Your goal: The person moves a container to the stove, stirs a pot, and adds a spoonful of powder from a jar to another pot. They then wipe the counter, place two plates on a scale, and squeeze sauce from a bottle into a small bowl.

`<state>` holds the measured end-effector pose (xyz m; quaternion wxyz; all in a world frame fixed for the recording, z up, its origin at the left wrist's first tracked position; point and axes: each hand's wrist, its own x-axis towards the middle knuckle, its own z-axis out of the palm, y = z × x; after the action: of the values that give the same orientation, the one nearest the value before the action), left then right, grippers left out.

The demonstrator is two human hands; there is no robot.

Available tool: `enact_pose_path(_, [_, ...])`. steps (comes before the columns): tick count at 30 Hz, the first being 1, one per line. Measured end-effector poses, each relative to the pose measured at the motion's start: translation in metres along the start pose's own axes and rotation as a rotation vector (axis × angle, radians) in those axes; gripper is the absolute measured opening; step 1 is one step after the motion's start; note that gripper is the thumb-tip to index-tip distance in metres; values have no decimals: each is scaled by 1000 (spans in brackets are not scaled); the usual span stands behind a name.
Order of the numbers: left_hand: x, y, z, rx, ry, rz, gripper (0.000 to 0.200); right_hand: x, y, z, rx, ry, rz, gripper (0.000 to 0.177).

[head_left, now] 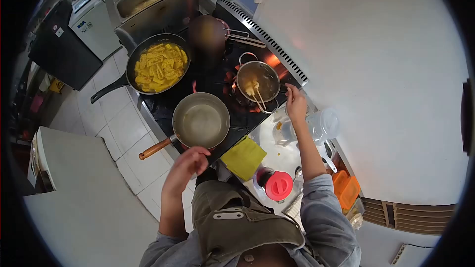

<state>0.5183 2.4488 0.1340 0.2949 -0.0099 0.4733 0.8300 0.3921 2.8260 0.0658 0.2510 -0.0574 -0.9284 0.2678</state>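
My left hand (190, 162), loosely curled with nothing visible in it, is beside the near rim of a saucepan (201, 120) with a wooden handle. Only a little cloudy liquid or residue shows inside that pan. My right hand (295, 102) is at the right side of a small two-handled metal pot (258, 81), its fingertips pinched around a small dark part that I cannot make out. Brown liquid, pale pieces and a light-coloured utensil are in the pot. Flames show around its base.
A black frying pan (161, 64) of yellow pieces stands at the back left, near a blurred pan. Right of the stove (161, 106) are a green cloth (244, 158), a red-lidded container (279, 186), a clear plastic jug (324, 124) and an orange container (346, 190).
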Motion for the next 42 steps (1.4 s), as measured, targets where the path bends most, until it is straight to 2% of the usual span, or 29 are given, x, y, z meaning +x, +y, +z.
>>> enact_pose_path(1, [-5,4,-7,3,2,2,29,-1,0,4,-16,-5,-28,21])
enact_pose_path(2, [-10,7,-14,-16,71,56,30,-1,-4,5,8,-31,95,20])
enact_pose_path(4, [-21,14,-22,-43,178,134,31,-4,2,11,39,-35,132,20])
enact_pose_path(10, [-43,20,-34,-50,257,148,28,-10,4,9,140,-157,217,22])
enact_pose_path(13, [-45,18,-36,-57,260,134,27,-9,-3,-2,146,-259,140,24])
enact_pose_path(17, [-42,14,-38,-77,246,140,27,1,0,-6,88,-204,90,21])
enact_pose_path(19, [-41,15,-37,-65,247,134,26,6,-3,-6,-100,-136,-13,20])
enact_pose_path(24, [-43,20,-37,-20,282,122,26,20,-21,-14,-215,1,-137,19])
enact_pose_path(27, [-45,24,-40,-14,305,131,26,25,-43,-23,-204,-2,-35,16])
enact_pose_path(29, [-46,24,-43,-19,324,144,26,26,-53,-22,1,47,-16,16])
enact_pose_path(35, [-46,30,-44,7,355,153,27,28,-37,11,80,81,43,22])
enact_pose_path(38, [-49,32,-47,3,362,170,26,29,-6,30,215,66,348,25])
enact_pose_path(39, [-50,34,-48,7,363,170,26,27,4,34,219,66,350,25])
enact_pose_path(42, [-53,37,-50,-13,400,177,25,24,20,33,472,20,602,27])
